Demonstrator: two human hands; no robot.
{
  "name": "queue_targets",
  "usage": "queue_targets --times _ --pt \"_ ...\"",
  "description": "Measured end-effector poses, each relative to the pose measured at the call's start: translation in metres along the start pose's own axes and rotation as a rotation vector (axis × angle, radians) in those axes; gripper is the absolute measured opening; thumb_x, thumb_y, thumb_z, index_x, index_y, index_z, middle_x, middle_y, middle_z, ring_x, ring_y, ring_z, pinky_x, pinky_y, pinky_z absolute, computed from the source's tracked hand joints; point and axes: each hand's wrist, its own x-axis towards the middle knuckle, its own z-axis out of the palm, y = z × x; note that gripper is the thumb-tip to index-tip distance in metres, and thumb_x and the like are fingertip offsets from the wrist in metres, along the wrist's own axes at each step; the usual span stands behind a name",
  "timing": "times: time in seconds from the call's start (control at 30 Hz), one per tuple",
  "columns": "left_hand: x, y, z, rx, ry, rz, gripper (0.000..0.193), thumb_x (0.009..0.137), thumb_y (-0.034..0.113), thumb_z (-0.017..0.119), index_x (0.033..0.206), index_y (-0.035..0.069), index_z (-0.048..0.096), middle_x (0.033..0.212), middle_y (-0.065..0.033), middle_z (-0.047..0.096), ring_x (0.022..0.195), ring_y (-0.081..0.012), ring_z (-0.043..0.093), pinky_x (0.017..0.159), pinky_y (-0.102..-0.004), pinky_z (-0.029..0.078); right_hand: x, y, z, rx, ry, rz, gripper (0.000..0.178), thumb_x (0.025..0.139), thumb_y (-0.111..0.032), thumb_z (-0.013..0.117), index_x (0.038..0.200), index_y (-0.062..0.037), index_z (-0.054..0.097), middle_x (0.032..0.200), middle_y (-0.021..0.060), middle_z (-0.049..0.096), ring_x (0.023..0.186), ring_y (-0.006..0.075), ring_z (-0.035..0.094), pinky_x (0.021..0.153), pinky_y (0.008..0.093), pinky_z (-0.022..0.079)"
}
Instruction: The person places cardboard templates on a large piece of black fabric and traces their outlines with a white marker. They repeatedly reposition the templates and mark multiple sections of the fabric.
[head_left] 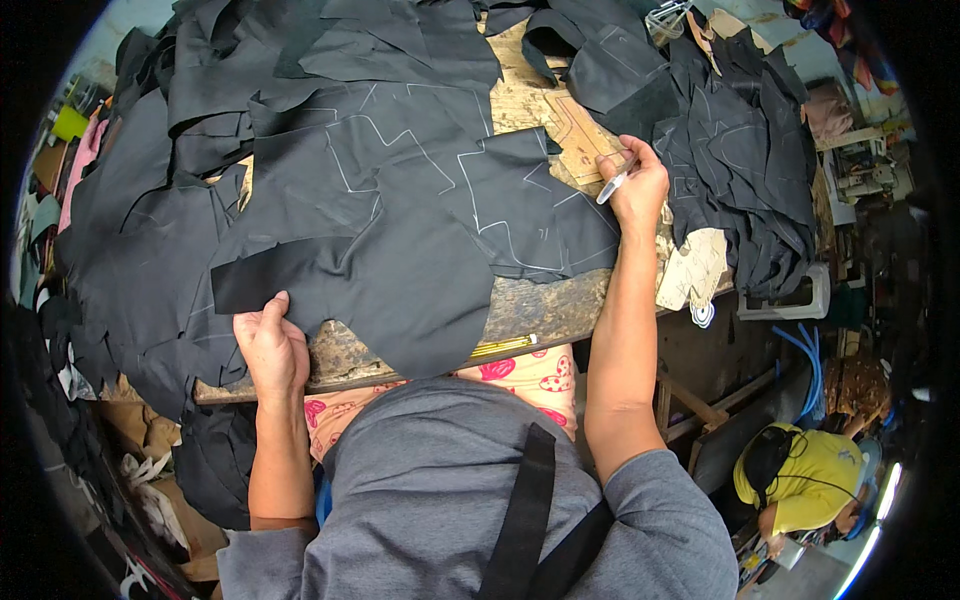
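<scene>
Both hands are closed: the left hand [272, 345] pinches the lower edge of a flap [285, 272] of black leather [420, 220], thumb on top, and the right hand [637, 185] grips a pen [616, 184]. The leather lies chalk-marked across the middle of the worktop [560, 303], overhanging its near edge. The flap's long axis runs roughly along that edge, its free end pointing to the worktop's left end. The pen slants, its pale lower end pointing to the near edge and a little left; whether that end is the writing tip, I cannot tell. A tan card [575, 130] lies beyond the leather, long axis slanting from the far edge toward the right hand; I cannot tell if the fingers touch it. Black pieces [740, 160] heap at the worktop's right end, pale patterns [692, 272] just beside them at the near right corner
</scene>
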Motion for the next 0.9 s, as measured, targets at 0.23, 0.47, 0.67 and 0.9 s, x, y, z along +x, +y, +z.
queue_targets --times 0.23,0.47,0.67,0.9 --pt "-0.003 0.005 -0.003 -0.028 0.032 -0.055 0.020 0.082 -0.010 0.053 0.099 -0.002 0.056 0.095 -0.0062 0.061 0.084 -0.0106 0.057 0.082 -0.0238 0.045 0.002 0.010 0.004 0.097 -0.034 0.032 0.043 0.061 -0.010 0.076 0.103 -0.0047 0.067 0.089 0.0077 0.063 0.081 0.0204 0.061 0.074 0.0317 0.049" --pt "-0.006 0.009 0.005 -0.177 -0.007 -0.006 0.019 0.082 -0.010 0.051 0.097 0.001 0.055 0.096 -0.0061 0.060 0.092 -0.0135 0.057 0.092 -0.0264 0.043 0.003 0.009 0.005 0.073 -0.028 0.041 0.042 0.059 -0.013 0.075 0.100 -0.0069 0.069 0.087 0.0063 0.063 0.081 0.0204 0.061 0.074 0.0323 0.048" --pt "-0.001 0.005 -0.005 -0.273 0.051 -0.021 0.021 0.081 -0.010 0.049 0.097 0.002 0.055 0.097 -0.0040 0.060 0.094 -0.0129 0.057 0.091 -0.0265 0.044 0.004 0.002 0.004 -0.008 0.007 0.018 0.040 0.057 -0.017 0.071 0.095 -0.0079 0.069 0.087 0.0070 0.065 0.081 0.0232 0.061 0.074 0.0341 0.049" --pt "-0.004 0.014 0.007 -0.288 0.029 -0.070 0.020 0.080 -0.012 0.048 0.092 0.004 0.052 0.088 -0.0007 0.054 0.087 -0.0105 0.055 0.088 -0.0252 0.044 0.005 0.008 0.007 -0.024 0.015 0.005 0.037 0.058 -0.018 0.071 0.093 -0.0095 0.070 0.087 0.0074 0.065 0.083 0.0243 0.062 0.076 0.0348 0.049"
